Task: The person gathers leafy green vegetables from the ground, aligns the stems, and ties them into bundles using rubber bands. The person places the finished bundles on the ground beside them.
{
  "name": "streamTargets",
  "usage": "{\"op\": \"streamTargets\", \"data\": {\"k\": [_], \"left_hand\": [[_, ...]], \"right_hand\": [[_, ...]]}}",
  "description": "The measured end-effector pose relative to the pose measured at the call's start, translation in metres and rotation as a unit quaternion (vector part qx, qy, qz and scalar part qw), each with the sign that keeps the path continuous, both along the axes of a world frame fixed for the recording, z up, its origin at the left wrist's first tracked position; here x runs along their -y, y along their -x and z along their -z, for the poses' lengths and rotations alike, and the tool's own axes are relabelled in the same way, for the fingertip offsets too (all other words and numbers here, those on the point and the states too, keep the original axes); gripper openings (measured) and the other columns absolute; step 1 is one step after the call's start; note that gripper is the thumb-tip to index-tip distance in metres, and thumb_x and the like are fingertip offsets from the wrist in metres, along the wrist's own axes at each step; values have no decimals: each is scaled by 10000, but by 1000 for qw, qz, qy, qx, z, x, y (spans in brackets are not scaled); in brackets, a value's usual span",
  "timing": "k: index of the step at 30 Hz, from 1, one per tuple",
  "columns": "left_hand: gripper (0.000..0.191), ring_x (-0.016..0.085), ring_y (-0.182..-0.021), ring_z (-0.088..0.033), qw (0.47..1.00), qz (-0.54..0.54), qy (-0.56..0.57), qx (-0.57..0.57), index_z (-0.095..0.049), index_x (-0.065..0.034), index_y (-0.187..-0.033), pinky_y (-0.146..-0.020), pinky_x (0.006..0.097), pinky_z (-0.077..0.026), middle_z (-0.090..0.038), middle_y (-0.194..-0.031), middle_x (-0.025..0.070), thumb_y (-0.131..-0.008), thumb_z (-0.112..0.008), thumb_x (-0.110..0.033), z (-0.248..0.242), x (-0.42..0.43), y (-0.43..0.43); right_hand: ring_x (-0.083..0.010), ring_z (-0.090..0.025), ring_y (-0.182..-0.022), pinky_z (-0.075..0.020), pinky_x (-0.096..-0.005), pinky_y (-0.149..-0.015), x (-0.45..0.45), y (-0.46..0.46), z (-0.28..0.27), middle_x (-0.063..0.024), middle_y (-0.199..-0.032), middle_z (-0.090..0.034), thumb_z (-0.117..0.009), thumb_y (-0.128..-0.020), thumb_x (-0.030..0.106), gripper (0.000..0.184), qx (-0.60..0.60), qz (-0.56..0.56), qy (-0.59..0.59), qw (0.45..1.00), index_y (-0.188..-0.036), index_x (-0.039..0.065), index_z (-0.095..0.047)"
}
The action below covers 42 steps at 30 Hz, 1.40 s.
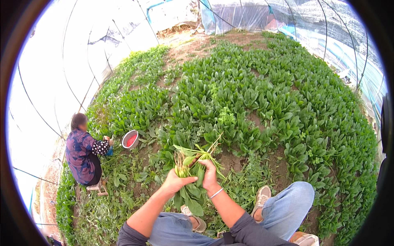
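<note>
My left hand (178,182) is wrapped around a bunch of leafy greens (191,205), which look like spinach. The bunch's pale root ends point up past my thumb, and its broad leaves hang below the hand. Close beside it, my right hand (210,174) grips another plant (205,153) with thin stems and a stringy root spread above the fingers. The two hands nearly meet in front of my knees. Leaves cover part of the right fingers.
Dense rows of spinach-like plants (261,92) spread ahead and right. Cut stems and loose leaves (123,196) litter the soil. At left, a person (83,150) sits on a low stool (98,187) near a metal basin (125,142) with red contents. Plastic greenhouse sheeting (243,15) encloses the plot.
</note>
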State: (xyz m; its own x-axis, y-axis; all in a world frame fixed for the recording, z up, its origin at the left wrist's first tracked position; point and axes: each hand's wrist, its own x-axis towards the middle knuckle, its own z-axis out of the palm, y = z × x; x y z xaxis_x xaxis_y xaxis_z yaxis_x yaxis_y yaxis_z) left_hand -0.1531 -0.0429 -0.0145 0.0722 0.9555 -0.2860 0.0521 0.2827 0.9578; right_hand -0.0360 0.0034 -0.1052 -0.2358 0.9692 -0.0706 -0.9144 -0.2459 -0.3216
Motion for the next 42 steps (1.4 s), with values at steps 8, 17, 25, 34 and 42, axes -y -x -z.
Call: {"op": "streamTargets", "data": {"k": [8, 17, 25, 34, 42], "left_hand": [[356, 115, -862, -602, 981, 112, 25, -154, -664, 1, -1061, -817, 294, -488, -685, -958, 33, -747, -790, -111, -7, 31, 4], [295, 110, -778, -585, 957, 169, 13, -235, -662, 8, -1024, -744, 281, -488, -676, -900, 36, -768, -739, -116, -3, 37, 20], [227, 108, -695, -556, 996, -39, 0, 78, -559, -87, -844, -654, 275, -470, -568, -780, -18, -705, -715, 1, -18, 17, 65], [250, 106, -721, -548, 994, 10, 62, 84, -579, -85, -871, -668, 260, -449, -569, -802, -29, -671, -693, 10, -12, 13, 63], [280, 124, -700, -536, 997, 26, 65, 32, -567, -66, -883, -648, 278, -446, -550, -775, -15, -647, -699, 6, -10, 12, 69]], "right_hand": [[-78, -372, -521, -336, -224, -464, -8, -62, -39, 33, -658, -421, -563, -947, 102, 140, -142, -65, 22, 987, -1079, 61, -579], [-64, -252, -407, -177, -249, -341, -34, -121, 4, 50, -568, -305, -466, -1017, 179, 167, 32, 133, 35, 990, -969, 53, -564], [-290, -635, -1062, -522, -389, -866, -10, -110, 24, -195, -1219, -606, -706, -874, 342, 533, 604, -33, -161, 780, -1234, -30, -579], [-112, -625, -722, -485, -235, -596, -5, -52, -48, -53, -945, -671, -676, -909, 125, 263, 296, -52, -188, 935, -1149, 31, -627], [-53, -515, -613, -397, -217, -516, 1, -46, -50, 16, -762, -596, -669, -913, 98, 91, 318, -35, -210, 924, -957, 49, -607]]}}
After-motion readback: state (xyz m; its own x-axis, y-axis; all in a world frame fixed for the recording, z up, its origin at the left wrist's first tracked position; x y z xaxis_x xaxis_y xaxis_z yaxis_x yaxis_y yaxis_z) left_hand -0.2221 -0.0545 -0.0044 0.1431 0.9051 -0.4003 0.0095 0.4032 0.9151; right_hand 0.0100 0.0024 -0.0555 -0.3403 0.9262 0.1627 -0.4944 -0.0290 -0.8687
